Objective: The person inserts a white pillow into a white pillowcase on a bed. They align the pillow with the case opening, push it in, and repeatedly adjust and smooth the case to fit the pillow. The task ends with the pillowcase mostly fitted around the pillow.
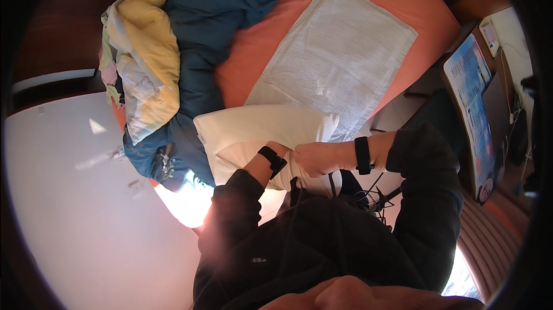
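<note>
A cream pillow is held up against my body at the near edge of the bed. My left hand is mostly hidden by the pillow's fabric; only its wrist with a black band and the back part show. Closed on the pillow's near edge is my right hand, its wrist also in a black band. Just beyond the pillow, a grey finely striped pillowcase or cloth lies spread flat on the orange bed sheet.
A dark blue quilt and a yellow and white quilt are bunched at the left. On the right stands a desk with a large printed mat, a dark laptop and cables. Black cables hang by my right forearm.
</note>
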A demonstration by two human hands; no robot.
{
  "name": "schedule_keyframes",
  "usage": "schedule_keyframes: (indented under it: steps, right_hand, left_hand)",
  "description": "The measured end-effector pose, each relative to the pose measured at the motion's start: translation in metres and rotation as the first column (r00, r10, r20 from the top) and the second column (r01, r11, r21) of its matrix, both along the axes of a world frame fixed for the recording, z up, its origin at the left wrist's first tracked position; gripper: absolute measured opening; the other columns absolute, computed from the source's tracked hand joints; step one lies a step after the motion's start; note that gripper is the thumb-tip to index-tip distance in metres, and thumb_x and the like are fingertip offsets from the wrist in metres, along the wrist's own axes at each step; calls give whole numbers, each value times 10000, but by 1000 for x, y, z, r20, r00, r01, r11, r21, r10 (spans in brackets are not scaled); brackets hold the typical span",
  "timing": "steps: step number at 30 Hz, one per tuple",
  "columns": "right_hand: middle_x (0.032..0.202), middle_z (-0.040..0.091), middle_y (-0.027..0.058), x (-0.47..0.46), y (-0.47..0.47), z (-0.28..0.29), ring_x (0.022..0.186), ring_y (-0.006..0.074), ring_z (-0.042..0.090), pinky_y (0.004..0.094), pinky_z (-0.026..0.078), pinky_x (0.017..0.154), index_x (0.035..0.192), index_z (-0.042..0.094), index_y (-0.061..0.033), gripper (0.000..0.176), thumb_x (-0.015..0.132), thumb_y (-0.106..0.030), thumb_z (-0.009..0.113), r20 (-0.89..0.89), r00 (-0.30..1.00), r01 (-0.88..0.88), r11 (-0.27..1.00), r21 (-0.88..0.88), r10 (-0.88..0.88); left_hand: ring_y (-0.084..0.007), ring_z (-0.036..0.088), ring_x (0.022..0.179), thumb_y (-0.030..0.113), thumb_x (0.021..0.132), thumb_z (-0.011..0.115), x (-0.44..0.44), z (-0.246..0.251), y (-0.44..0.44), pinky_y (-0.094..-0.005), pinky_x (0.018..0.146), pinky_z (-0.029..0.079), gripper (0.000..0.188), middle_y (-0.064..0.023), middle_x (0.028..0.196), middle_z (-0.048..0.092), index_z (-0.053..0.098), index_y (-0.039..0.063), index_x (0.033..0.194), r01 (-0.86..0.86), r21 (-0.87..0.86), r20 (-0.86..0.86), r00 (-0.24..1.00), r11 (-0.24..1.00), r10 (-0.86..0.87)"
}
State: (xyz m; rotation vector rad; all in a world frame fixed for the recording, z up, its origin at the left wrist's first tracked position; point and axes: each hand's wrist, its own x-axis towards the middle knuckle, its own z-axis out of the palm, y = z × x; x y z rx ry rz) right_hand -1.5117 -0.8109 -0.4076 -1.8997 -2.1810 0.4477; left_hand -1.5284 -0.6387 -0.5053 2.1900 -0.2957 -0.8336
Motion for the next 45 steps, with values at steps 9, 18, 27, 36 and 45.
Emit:
schedule_keyframes:
  steps: [9, 18, 27, 36, 45]
  right_hand:
    - [779, 555, -37, 108, -8, -27, 867, 133, 543, 276, 405, 709, 708, 616, -161, 65, 734, -221, 612, 229, 936, 255, 963, 82, -268]
    - [872, 568, -1, 142, 24, -46, 894, 197, 559, 325, 457, 744, 768, 610, -120, 70, 778, -173, 564, 119, 922, 365, 929, 55, -369]
    - [993, 584, 46, 137, -10, -44, 827, 269, 607, 365, 503, 710, 940, 603, -84, 198, 745, -81, 571, 54, 949, 312, 904, -292, -310]
    - [1215, 529, 85, 95, -29, -49, 720, 285, 627, 393, 517, 623, 1116, 558, -81, 397, 722, -35, 579, 51, 929, 362, 866, -345, -367]
    - [851, 640, 82, 52, -23, -75, 796, 262, 630, 387, 499, 633, 838, 645, -97, 194, 781, -282, 657, 21, 842, 498, 762, -413, -539]
  left_hand:
    - [-450, 295, 1294, 269, 875, 555, -24, 48, 4, -448, 1044, 311, 618, -312, 1409, 250, 318, -19, 1367, -166, -68, 356, 917, 984, 179]
    - [-469, 303, 1287, 284, 615, 792, -39, 72, -40, -538, 1020, 300, 738, -283, 1382, 301, 456, 192, 1266, -101, 193, 565, 824, 976, -27]
    - [-349, 576, 962, 59, 647, 707, -19, 46, 48, -395, 799, 497, 489, -113, 1098, 552, 542, 117, 1103, -265, -88, 477, 835, 960, 274]
    - [-307, 595, 973, 24, 717, 678, 7, 46, 65, -348, 839, 472, 462, -149, 1038, 606, 490, 62, 1137, -423, -239, 392, 781, 874, 486]
    - [-321, 544, 924, 123, 662, 712, 13, 61, 52, -386, 775, 471, 425, -118, 970, 526, 547, 105, 1053, -10, 100, 533, 845, 995, -45]
